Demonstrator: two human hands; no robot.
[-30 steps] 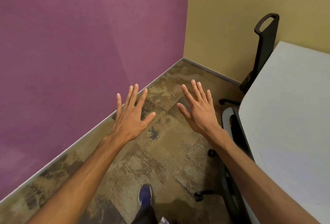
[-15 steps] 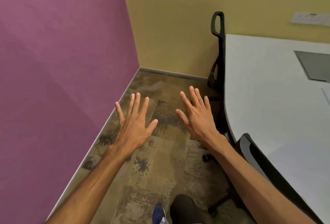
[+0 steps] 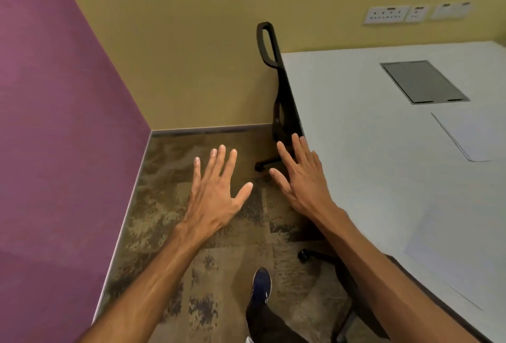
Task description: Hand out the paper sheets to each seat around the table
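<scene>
In the head view, both arms are reaching forward with palms facing down; the left hand (image 3: 216,192) is hovering over the carpeted floor (image 3: 169,205), its fingers spreading wide apart and gripping nothing; the right hand (image 3: 301,178) is hovering just beside it, over the near-left edge of the white counter (image 3: 356,137), its fingers also lying apart and flat, the grip holding nothing; whether the right fingertips are touching the counter edge I cannot tell.

One paper sheet (image 3: 471,137) is lying flat on the counter at the right, just near of a grey rectangular panel (image 3: 424,81) that is sitting flush in the counter top; a second paper sheet (image 3: 460,247) is lying nearer, at the right edge of the view, close to the right forearm; both sheets are lying well apart from either hand, and their pale edges are blending into the white surface.

A black chair (image 3: 276,82) is standing tucked against the far-left side of the counter, its backrest rising above the counter edge; the wheeled base of another chair (image 3: 323,256) is showing beneath the right forearm; a dark blue shoe (image 3: 261,283) is stepping on the carpet near the bottom.

A purple wall (image 3: 54,123) is filling the left; a yellow wall (image 3: 191,41) is running across the far side, carrying white sockets (image 3: 388,14) at the far right.
</scene>
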